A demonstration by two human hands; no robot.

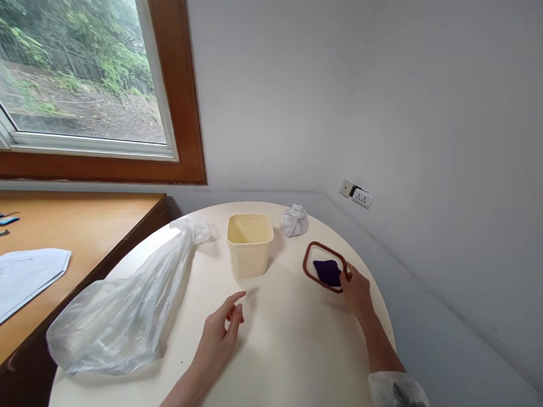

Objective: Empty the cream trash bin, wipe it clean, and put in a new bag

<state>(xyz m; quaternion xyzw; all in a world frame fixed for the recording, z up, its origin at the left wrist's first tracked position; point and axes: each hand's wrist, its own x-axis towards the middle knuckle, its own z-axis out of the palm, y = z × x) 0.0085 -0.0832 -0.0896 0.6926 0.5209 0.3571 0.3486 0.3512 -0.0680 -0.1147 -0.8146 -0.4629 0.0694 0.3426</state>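
Observation:
My right hand [356, 291] grips the right side of a brown rounded-square rim ring [305, 260] over the right part of the round table. Through the ring shows a dark purple folded cloth or pouch [326, 272]; whether the two touch is unclear. My left hand [220, 330] hovers near the table's middle, fingers apart and slightly curled, holding nothing. Just beyond it stands a cream square plastic bin [250, 259], upright with its mouth open. A translucent plastic bag [127, 317] lies stretched out to the left of my left hand.
A crumpled white bundle [294, 221] rests behind the bin, near the far edge of the round cream table [282, 360]. At left, a wooden desk [104, 220] holds papers [20, 276] and small items. Walls close in behind and right, with a socket [362, 198].

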